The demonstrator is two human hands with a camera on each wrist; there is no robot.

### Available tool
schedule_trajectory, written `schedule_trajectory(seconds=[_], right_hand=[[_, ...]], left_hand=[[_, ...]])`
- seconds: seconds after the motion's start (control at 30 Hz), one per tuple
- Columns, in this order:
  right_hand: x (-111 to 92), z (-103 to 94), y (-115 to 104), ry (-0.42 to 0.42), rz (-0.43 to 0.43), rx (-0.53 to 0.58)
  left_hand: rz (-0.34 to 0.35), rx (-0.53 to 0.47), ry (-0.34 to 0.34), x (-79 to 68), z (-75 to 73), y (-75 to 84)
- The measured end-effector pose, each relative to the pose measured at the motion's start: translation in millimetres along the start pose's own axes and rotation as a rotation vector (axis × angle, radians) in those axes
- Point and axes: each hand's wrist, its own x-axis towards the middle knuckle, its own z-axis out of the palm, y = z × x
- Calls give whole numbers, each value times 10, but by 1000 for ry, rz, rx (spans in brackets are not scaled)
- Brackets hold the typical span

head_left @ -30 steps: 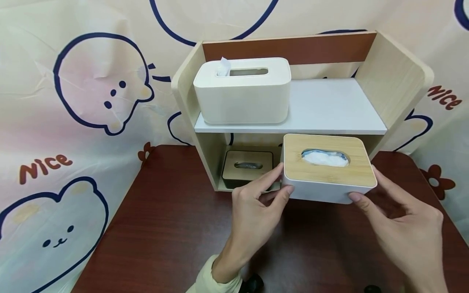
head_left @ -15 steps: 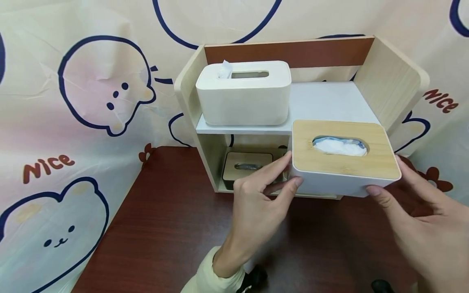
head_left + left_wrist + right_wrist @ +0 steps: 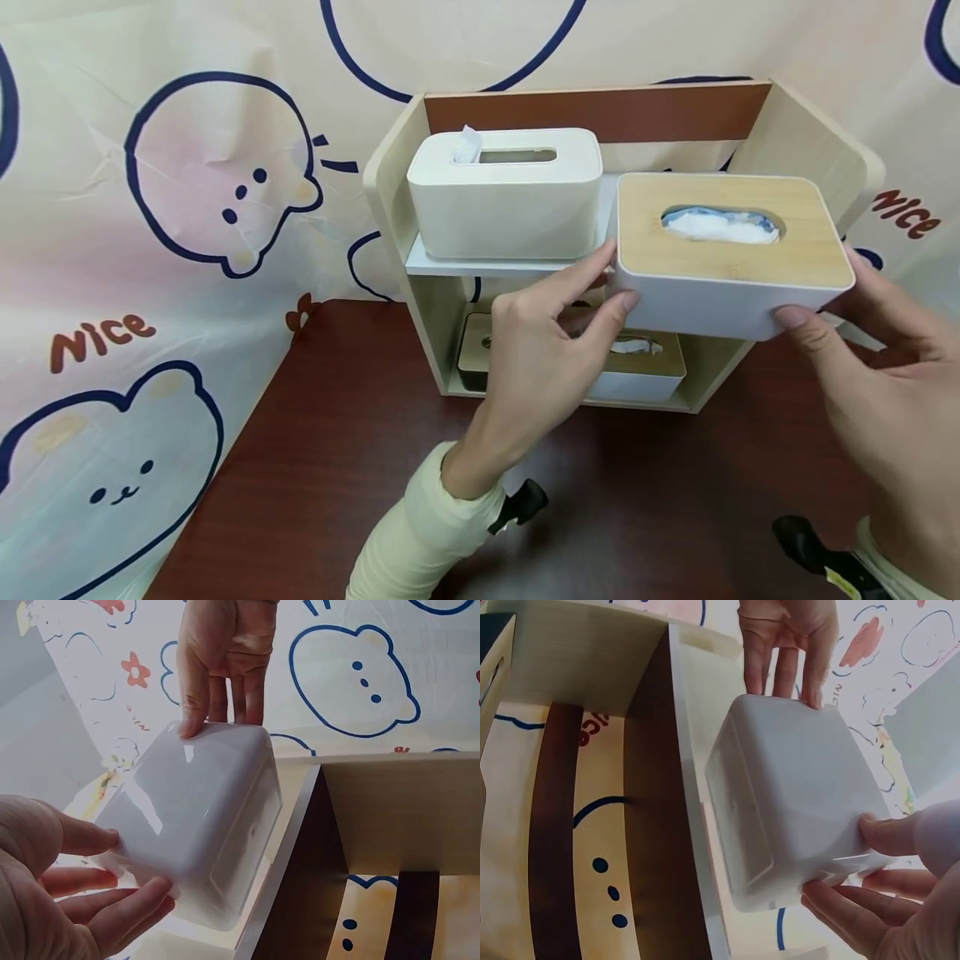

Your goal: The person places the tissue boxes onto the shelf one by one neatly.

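Between both hands is a white tissue box with a bamboo lid (image 3: 645, 250), raised in front of the shelf unit's upper level. My left hand (image 3: 555, 333) grips its left end, thumb on the front and fingers at the side. At the other end my right hand (image 3: 892, 358) holds it the same way, thumb at the front corner. White and blue tissue packaging shows through the oval slot. Both wrist views look at the box's pale side (image 3: 187, 795) with fingers on its two ends. A cream tissue box (image 3: 506, 208) stands on the upper shelf, left of the held one.
The two-level shelf unit (image 3: 806, 150) stands on a dark wood table (image 3: 360, 467). On its lower level sit a dark tissue box (image 3: 472, 354) at left and a white, wood-lidded tissue box (image 3: 645, 367) beside it. A cartoon-printed cloth (image 3: 225, 333) hangs behind.
Both hands have lifted the bamboo-lidded tissue box from in front of the lower level to the upper shelf's height, slightly rightward. The white tissue box below has come into view.
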Motion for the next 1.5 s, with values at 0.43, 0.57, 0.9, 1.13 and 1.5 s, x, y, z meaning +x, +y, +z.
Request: schedule_trajectory(seconds=[0.43,0.57,0.9,1.13,1.5], right_hand=[[370,143,-2,56,62,-135],[460,201,65,86,32,-142],[626,321,191,167,-2,-123],[642,409,190,205,-4,-221],[666,460,202,203,29,-284]], left_hand=[[-24,110,22,326,185,-139],[6,156,59,388,265,-206],[33,325,90,484,388,-328],[102,494,120,512,460,-362],[88,538,124,531,521,-384]])
